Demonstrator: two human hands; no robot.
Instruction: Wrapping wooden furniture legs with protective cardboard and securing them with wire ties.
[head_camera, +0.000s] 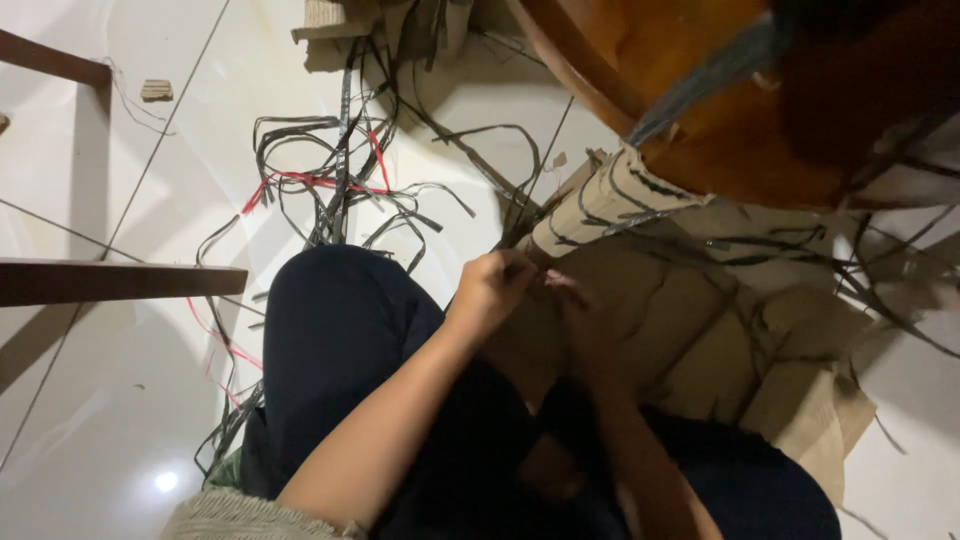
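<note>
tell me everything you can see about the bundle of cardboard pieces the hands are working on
The cardboard bundle is a stack of flat tan pieces, bound by thin black straps crossing its face. It lies tilted, its upper end near the brown wooden furniture, its lower end at the person's lap. More loose brown cardboard sheets spread beneath it. The left hand and right hand meet at its near edge, fingers closed, seemingly pinching a strap there; the exact grip is too dark to tell.

Wooden round table (720, 110) above; red strap (310, 180) on tiled floor (120, 420); wooden rail (110, 282) left.
</note>
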